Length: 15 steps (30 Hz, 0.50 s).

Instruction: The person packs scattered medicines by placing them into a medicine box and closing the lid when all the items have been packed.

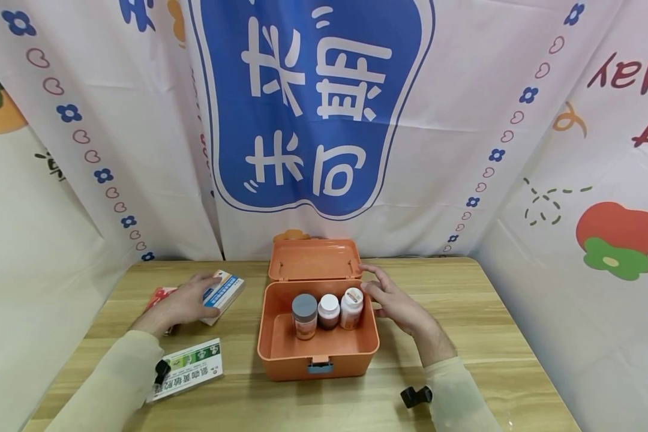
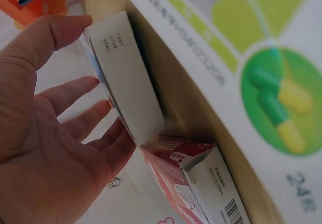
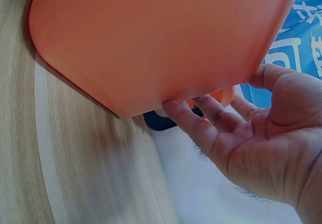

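Observation:
In the head view, my left hand [image 1: 188, 303] is over a white-and-blue medicine box [image 1: 225, 294] that lies on the table. The left wrist view shows fingertips against that carton's printed face and edge, with the palm apart from it. A red-and-white medicine box [image 2: 176, 176] lies beside it, partly under the hand in the head view. My right hand [image 1: 396, 303] touches the back right corner of an orange storage box [image 1: 318, 365], its fingers loosely extended. Inside stand a grey-capped bottle [image 1: 305, 324], a white-capped dark bottle [image 1: 329, 313] and a white bottle [image 1: 351, 309].
The orange lid [image 1: 314, 259] is tipped back against the curtain [image 1: 453, 150]. A green-and-white medicine packet [image 1: 194, 366] lies nearer on the left, partly behind the left sleeve. Wooden table surface [image 1: 475, 336] extends to the right. A blue latch [image 1: 320, 367] is on the box's front.

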Available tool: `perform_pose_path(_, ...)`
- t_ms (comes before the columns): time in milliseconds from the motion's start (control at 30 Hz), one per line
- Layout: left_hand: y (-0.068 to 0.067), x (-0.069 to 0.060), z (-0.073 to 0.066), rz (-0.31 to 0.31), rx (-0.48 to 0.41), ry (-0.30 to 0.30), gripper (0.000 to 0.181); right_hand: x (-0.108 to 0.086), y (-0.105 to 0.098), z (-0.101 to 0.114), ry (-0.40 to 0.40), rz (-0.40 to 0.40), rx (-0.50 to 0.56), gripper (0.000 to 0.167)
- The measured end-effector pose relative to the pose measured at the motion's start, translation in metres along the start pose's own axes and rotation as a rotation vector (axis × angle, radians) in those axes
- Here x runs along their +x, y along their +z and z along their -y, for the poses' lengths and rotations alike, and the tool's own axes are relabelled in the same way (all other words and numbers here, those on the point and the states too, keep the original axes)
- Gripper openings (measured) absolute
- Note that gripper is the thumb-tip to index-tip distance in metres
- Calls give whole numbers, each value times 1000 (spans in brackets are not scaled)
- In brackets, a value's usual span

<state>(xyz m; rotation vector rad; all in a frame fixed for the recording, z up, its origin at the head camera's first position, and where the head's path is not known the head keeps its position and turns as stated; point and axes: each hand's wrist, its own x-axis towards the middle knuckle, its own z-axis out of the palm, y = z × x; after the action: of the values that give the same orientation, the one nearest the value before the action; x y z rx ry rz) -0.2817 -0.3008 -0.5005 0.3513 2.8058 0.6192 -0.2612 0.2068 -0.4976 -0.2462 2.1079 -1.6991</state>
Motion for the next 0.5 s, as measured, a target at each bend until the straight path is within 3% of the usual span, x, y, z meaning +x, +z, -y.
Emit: perform_pose_path(500, -4, -1, -8, -58, -1, 50, 81, 2, -1, -2, -5, -4, -3, 60)
